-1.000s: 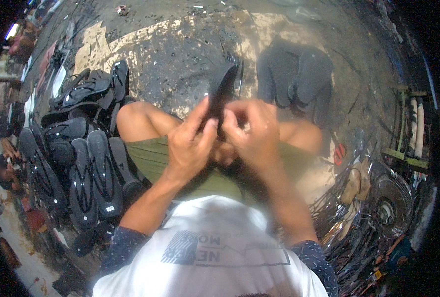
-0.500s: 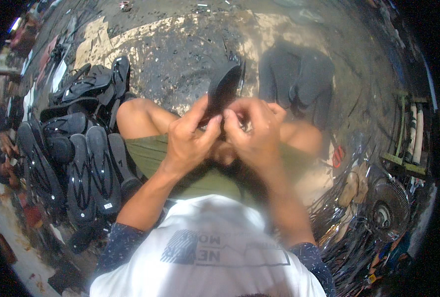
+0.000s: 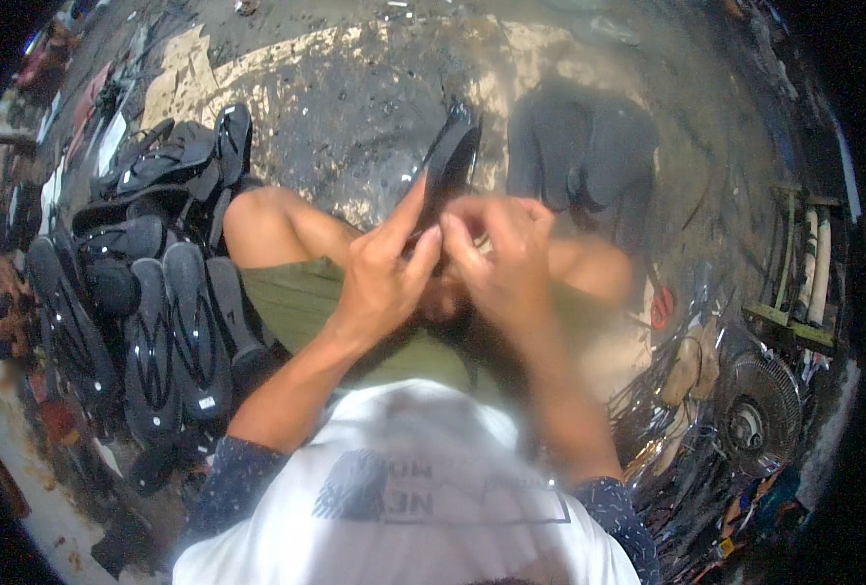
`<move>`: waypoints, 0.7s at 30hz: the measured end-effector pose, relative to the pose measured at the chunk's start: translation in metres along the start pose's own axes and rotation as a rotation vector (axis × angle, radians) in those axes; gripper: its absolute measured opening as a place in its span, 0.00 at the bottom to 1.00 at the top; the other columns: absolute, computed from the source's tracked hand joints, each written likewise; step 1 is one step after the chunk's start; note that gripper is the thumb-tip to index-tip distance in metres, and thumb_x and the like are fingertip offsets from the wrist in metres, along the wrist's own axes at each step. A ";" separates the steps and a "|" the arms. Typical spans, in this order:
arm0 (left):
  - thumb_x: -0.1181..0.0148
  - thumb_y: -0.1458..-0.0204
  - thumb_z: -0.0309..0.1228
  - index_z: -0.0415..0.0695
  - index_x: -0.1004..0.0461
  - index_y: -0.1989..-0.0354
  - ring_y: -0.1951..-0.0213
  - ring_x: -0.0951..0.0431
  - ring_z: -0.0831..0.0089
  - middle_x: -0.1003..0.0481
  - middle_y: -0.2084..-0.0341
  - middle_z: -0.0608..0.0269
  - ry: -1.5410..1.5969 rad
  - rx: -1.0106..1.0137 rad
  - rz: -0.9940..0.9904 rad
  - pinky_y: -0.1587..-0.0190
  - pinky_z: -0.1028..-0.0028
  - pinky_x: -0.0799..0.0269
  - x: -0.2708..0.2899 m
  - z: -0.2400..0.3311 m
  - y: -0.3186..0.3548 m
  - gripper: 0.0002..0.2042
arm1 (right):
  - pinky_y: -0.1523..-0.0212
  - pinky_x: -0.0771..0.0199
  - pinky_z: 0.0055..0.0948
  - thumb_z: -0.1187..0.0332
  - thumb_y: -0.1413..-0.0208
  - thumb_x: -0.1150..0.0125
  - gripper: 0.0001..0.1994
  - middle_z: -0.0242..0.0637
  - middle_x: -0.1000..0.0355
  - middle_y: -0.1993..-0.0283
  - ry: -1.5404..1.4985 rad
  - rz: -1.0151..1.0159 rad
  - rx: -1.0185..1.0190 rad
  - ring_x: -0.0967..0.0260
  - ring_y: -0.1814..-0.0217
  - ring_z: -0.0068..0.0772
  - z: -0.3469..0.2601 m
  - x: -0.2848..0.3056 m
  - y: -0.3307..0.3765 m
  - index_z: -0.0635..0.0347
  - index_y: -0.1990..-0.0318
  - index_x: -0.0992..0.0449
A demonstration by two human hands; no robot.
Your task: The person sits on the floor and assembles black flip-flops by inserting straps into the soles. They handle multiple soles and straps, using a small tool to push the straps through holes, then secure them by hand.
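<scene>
A black flip-flop (image 3: 455, 151) stands tilted above my lap, its toe end pointing away from me and its side edge partly turned to view. My left hand (image 3: 384, 278) is closed round its near end, with the thumb toward the middle. Close beside it, my right hand (image 3: 501, 249) pinches at the near part of the flip-flop, thumb and fingers together. What lies between those right fingertips is too small and blurred to make out. The flip-flop's near end is hidden by both hands.
Several finished-looking black flip-flops (image 3: 197, 331) lie heaped at my left. Dark sole-shaped pieces (image 3: 584, 146) lie ahead on the right. Red-handled scissors (image 3: 661, 307), a tangle of black strips (image 3: 662, 468), a round fan (image 3: 756, 419) and a green metal frame (image 3: 793, 327) are at my right.
The flip-flop has turned more edge-on, and its toe end has tipped slightly away. Both hands keep their hold in nearly the same place.
</scene>
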State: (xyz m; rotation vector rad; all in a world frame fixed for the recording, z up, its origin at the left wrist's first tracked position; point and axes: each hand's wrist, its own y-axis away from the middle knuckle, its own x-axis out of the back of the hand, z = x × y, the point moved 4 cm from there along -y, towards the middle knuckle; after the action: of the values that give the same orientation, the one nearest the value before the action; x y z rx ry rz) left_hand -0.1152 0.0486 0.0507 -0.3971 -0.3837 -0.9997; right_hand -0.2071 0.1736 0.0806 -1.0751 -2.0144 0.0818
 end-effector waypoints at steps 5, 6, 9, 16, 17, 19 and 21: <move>0.41 0.36 0.25 0.38 0.31 0.36 0.64 0.25 0.83 0.22 0.61 0.66 0.293 0.102 0.007 0.63 0.81 0.26 -0.005 -0.005 0.008 0.20 | 0.42 0.38 0.42 0.69 0.48 0.27 0.13 0.33 0.20 0.58 -0.014 0.031 -0.014 0.23 0.55 0.36 -0.001 0.000 -0.004 0.56 0.56 0.23; 0.41 0.36 0.25 0.39 0.30 0.39 0.65 0.26 0.85 0.23 0.63 0.68 0.348 0.208 0.012 0.63 0.81 0.27 -0.003 -0.013 0.009 0.17 | 0.40 0.37 0.43 0.68 0.48 0.26 0.15 0.35 0.20 0.54 -0.086 0.086 -0.023 0.24 0.51 0.37 0.002 0.000 -0.003 0.56 0.54 0.23; 0.40 0.36 0.27 0.44 0.27 0.51 0.68 0.27 0.85 0.26 0.67 0.74 0.666 0.421 0.167 0.66 0.81 0.27 0.009 -0.023 -0.004 0.08 | 0.33 0.36 0.43 0.67 0.51 0.23 0.24 0.46 0.28 0.37 -0.196 0.229 -0.122 0.30 0.37 0.47 0.019 0.014 0.006 0.59 0.46 0.23; 0.50 0.32 0.42 0.43 0.29 0.39 0.46 0.20 0.59 0.22 0.46 0.58 1.471 0.214 -0.003 0.48 0.52 0.17 0.018 -0.072 0.024 0.20 | 0.33 0.36 0.41 0.73 0.48 0.32 0.13 0.44 0.23 0.41 -0.519 0.153 -0.330 0.31 0.35 0.45 0.079 -0.016 0.031 0.58 0.53 0.18; 0.50 0.32 0.42 0.43 0.29 0.38 0.45 0.20 0.58 0.22 0.45 0.58 1.155 0.233 0.084 0.45 0.53 0.20 0.022 -0.061 0.018 0.21 | 0.34 0.35 0.41 0.73 0.48 0.32 0.13 0.43 0.23 0.41 -0.454 0.080 -0.243 0.30 0.36 0.45 0.076 -0.006 0.024 0.58 0.54 0.18; 0.43 0.35 0.36 0.42 0.28 0.38 0.45 0.21 0.60 0.21 0.47 0.59 0.795 0.301 0.069 0.39 0.62 0.27 0.040 -0.060 0.024 0.19 | 0.37 0.33 0.41 0.73 0.50 0.31 0.11 0.43 0.23 0.42 -0.379 -0.020 -0.134 0.29 0.38 0.46 0.065 0.009 0.011 0.56 0.57 0.19; 0.38 0.39 0.30 0.41 0.26 0.41 0.47 0.21 0.62 0.21 0.49 0.59 0.287 0.101 0.048 0.41 0.63 0.27 0.068 -0.093 0.052 0.18 | 0.38 0.31 0.39 0.75 0.51 0.31 0.11 0.43 0.24 0.41 -0.268 0.005 -0.038 0.29 0.40 0.45 0.063 0.017 0.007 0.57 0.58 0.20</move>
State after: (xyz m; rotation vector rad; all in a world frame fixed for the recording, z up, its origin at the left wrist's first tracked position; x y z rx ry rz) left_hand -0.0253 -0.0208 -0.0039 -0.1667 -0.1633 -0.9697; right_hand -0.2507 0.2095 0.0474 -1.1428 -2.2593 0.2009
